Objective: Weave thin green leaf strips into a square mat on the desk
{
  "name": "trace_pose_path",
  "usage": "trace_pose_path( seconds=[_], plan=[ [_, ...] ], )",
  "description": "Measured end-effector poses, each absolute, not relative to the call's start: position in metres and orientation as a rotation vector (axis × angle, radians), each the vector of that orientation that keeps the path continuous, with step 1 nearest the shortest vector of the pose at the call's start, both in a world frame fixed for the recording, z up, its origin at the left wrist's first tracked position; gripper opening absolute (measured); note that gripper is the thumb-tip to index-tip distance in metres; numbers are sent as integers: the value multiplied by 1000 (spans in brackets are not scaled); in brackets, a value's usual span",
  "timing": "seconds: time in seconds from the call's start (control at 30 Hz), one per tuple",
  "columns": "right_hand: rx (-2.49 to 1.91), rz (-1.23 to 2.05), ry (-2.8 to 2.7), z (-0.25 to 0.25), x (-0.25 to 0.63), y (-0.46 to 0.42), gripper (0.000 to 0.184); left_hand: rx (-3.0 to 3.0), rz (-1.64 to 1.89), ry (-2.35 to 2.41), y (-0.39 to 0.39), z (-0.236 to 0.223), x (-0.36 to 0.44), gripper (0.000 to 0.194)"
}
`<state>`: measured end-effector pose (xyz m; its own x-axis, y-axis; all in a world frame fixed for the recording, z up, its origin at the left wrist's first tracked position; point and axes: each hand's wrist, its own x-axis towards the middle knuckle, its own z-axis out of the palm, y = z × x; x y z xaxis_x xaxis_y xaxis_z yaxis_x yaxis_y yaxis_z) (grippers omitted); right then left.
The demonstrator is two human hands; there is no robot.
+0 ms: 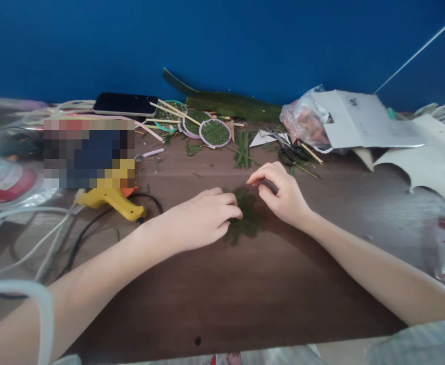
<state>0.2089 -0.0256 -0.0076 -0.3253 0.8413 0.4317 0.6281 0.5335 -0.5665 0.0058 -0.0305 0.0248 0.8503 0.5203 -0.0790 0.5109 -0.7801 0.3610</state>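
Note:
A loose pile of green leaf shreds (248, 215), a little blurred, lies on the brown table between my two hands. My left hand (203, 218) reaches in from the left, its fingers curled together at the pile's left edge; whatever is between the fingertips is hidden. On the other side my right hand (283, 195) hovers at the pile's upper right, thumb and bent forefinger apart with nothing visible between them. Beyond the hands lie a small bundle of cut green strips (242, 149) and black-handled scissors (294, 152).
Purple-rimmed discs filled with green bits (215, 133), wooden sticks (176, 110), a phone (126, 104) and a long green leaf (237, 104) lie along the back. A yellow glue gun (111, 200) with a black cord is left. White card (374, 121) and plastic wrapping (306, 119) are right.

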Motion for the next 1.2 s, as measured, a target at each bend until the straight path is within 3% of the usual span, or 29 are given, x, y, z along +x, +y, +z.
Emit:
trace_pose_path(
  seconds=[0.2,0.37,0.53,1.2],
  plan=[
    [-1192,382,-2111,-6,208,-27,19,2506,60,959,-34,28,8,26],
    [-1207,352,-2262,-6,205,-28,3,2493,203,1313,-22,28,4,11],
    [-1182,357,-2362,-9,202,-31,13,2551,99,1317,-23,19,5,24],
    [-1256,355,-2375,-12,195,-35,12,2557,96,1336,-19,16,6,22]
  ],
)
